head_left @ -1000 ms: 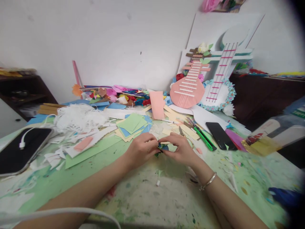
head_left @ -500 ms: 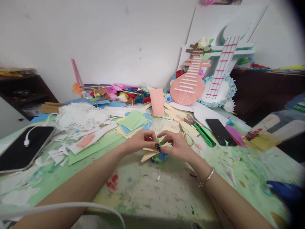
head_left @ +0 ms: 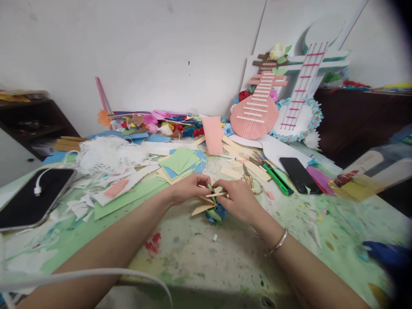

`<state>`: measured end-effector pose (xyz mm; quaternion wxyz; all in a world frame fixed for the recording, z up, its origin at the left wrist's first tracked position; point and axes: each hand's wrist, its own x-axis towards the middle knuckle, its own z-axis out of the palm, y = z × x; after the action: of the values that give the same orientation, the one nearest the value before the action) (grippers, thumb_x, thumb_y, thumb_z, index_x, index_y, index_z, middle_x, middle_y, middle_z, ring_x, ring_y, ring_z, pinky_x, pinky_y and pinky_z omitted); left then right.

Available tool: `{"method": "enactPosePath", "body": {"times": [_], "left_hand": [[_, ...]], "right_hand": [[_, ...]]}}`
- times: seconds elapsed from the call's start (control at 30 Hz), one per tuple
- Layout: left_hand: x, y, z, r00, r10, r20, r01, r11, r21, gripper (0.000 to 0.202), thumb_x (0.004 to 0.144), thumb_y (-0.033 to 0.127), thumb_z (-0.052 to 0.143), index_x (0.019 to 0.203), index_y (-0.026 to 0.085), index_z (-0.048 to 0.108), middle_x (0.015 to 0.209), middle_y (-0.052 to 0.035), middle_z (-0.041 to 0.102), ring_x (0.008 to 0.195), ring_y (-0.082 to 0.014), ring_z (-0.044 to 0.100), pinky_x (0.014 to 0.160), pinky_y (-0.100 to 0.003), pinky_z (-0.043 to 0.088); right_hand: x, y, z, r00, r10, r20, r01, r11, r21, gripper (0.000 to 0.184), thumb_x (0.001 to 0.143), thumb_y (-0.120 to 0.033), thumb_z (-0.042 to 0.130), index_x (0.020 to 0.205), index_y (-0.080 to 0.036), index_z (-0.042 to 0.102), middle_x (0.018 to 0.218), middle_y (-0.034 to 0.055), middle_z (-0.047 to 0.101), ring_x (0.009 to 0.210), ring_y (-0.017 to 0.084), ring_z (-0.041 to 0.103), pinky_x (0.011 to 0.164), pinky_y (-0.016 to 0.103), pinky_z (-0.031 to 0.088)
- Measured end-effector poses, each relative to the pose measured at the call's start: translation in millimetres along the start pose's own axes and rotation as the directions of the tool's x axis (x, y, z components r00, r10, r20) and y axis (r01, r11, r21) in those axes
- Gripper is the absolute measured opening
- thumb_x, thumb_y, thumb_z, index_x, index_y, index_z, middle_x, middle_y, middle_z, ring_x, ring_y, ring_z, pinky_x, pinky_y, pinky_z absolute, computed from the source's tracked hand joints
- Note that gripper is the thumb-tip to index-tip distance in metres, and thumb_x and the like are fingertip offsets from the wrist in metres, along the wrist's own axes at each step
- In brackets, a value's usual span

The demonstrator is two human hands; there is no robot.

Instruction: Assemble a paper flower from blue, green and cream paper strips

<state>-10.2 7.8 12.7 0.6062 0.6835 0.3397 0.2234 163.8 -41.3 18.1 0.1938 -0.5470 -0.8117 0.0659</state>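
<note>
Both my hands meet over the middle of the table around a small paper flower with blue petals, green leaves and cream paper pieces. My left hand has its fingers closed on the flower's left side, by the cream paper. The fingers of my right hand, which wears a bracelet at the wrist, pinch at the flower's top. A pale, narrow strip lies across the fingertips there. The exact grip points are partly hidden by the fingers.
Green and blue paper sheets lie beyond my hands. Gold-handled scissors, a green cutter and a black phone are on the right. A tablet-like device and white string lie left. A white cable crosses in front.
My right hand has turned, its fingers folding closer over the flower's top. The pale strip now shows across the fingertips. The view has shifted slightly.
</note>
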Motion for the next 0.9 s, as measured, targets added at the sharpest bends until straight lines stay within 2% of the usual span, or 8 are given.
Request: {"method": "enactPosePath", "body": {"times": [0.13, 0.23, 0.3, 0.43, 0.6, 0.67, 0.8, 0.9], "left_hand": [[1.5, 1.5, 11.4, 0.994, 0.043, -0.098, -0.032, 0.994, 0.106, 0.016, 0.067, 0.025, 0.061, 0.069, 0.013, 0.051, 0.067, 0.0016, 0.054, 0.063, -0.0099, 0.052, 0.058, -0.02, 0.043], [4.0, -1.9, 20.4, 0.985, 0.114, -0.132, -0.087, 0.977, 0.195, 0.012, 0.068, 0.023, 0.057, 0.073, 0.014, 0.051, 0.067, 0.0027, 0.052, 0.062, -0.0093, 0.051, 0.055, -0.019, 0.042], [5.5, -3.6, 25.2, 0.982, 0.133, -0.131, -0.107, 0.976, 0.188, 0.011, 0.069, 0.022, 0.056, 0.073, 0.015, 0.048, 0.063, 0.0041, 0.049, 0.058, -0.0082, 0.05, 0.049, -0.016, 0.039], [5.8, -1.8, 31.0, 0.991, 0.089, -0.096, -0.08, 0.992, 0.095, 0.011, 0.071, 0.022, 0.054, 0.072, 0.015, 0.044, 0.059, 0.0053, 0.046, 0.052, -0.007, 0.051, 0.046, -0.015, 0.04], [3.2, -1.0, 27.9, 0.993, 0.084, -0.079, -0.074, 0.99, 0.121, 0.013, 0.071, 0.024, 0.056, 0.08, 0.015, 0.053, 0.069, 0.0011, 0.054, 0.061, -0.0109, 0.06, 0.05, -0.017, 0.044], [2.2, -1.5, 24.9, 0.993, 0.089, -0.075, -0.077, 0.985, 0.155, 0.016, 0.071, 0.026, 0.057, 0.081, 0.014, 0.055, 0.073, -0.0005, 0.057, 0.065, -0.0131, 0.062, 0.052, -0.018, 0.045], [0.6, 0.8, 21.5, 0.992, 0.087, -0.087, -0.069, 0.978, 0.199, 0.018, 0.069, 0.028, 0.062, 0.076, 0.013, 0.054, 0.068, -0.0005, 0.059, 0.064, -0.0146, 0.062, 0.05, -0.019, 0.043], [1.1, 1.7, 21.1, 0.995, 0.057, -0.081, -0.047, 0.992, 0.116, 0.02, 0.066, 0.027, 0.064, 0.072, 0.013, 0.052, 0.066, -0.0005, 0.06, 0.065, -0.0158, 0.062, 0.054, -0.021, 0.044]], "right_hand": [[1.3, -4.6, 2.5, 0.996, 0.08, -0.027, -0.082, 0.994, -0.073, 0.022, 0.071, -0.024, 0.045, 0.083, -0.023, 0.063, 0.063, 0.0024, 0.061, 0.063, 0.017, 0.053, 0.055, 0.026, 0.023], [5.6, -0.6, 4.4, 0.993, 0.119, -0.022, -0.118, 0.993, 0.029, 0.016, 0.068, -0.021, 0.046, 0.078, -0.02, 0.059, 0.066, 0.0018, 0.061, 0.062, 0.015, 0.051, 0.053, 0.024, 0.023], [8.1, 4.1, 3.9, 0.991, 0.135, -0.004, -0.133, 0.985, 0.114, 0.013, 0.064, -0.018, 0.048, 0.074, -0.019, 0.056, 0.066, 0.001, 0.06, 0.062, 0.013, 0.049, 0.053, 0.023, 0.024], [9.8, 13.7, -4.3, 0.989, 0.136, 0.06, -0.145, 0.974, 0.175, 0.002, 0.058, -0.016, 0.05, 0.06, -0.017, 0.051, 0.055, -0.0015, 0.049, 0.055, 0.011, 0.041, 0.05, 0.023, 0.022], [8.8, 21.4, -19.7, 0.976, 0.07, 0.204, -0.122, 0.958, 0.258, 0.01, 0.058, -0.022, 0.057, 0.058, -0.017, 0.048, 0.052, -0.0043, 0.039, 0.052, 0.009, 0.035, 0.049, 0.022, 0.02], [8.5, 22.7, -22.8, 0.976, 0.045, 0.212, -0.102, 0.958, 0.269, 0.015, 0.059, -0.025, 0.059, 0.055, -0.017, 0.046, 0.051, -0.0053, 0.035, 0.051, 0.008, 0.033, 0.049, 0.023, 0.02], [8.5, 22.7, -21.7, 0.978, 0.041, 0.204, -0.109, 0.936, 0.334, 0.016, 0.059, -0.024, 0.059, 0.056, -0.017, 0.046, 0.052, -0.006, 0.036, 0.051, 0.008, 0.034, 0.049, 0.022, 0.021], [8.7, 21.8, -18.3, 0.976, 0.062, 0.21, -0.141, 0.911, 0.387, 0.015, 0.059, -0.025, 0.06, 0.057, -0.017, 0.047, 0.052, -0.0058, 0.04, 0.052, 0.008, 0.037, 0.049, 0.021, 0.023]]}}
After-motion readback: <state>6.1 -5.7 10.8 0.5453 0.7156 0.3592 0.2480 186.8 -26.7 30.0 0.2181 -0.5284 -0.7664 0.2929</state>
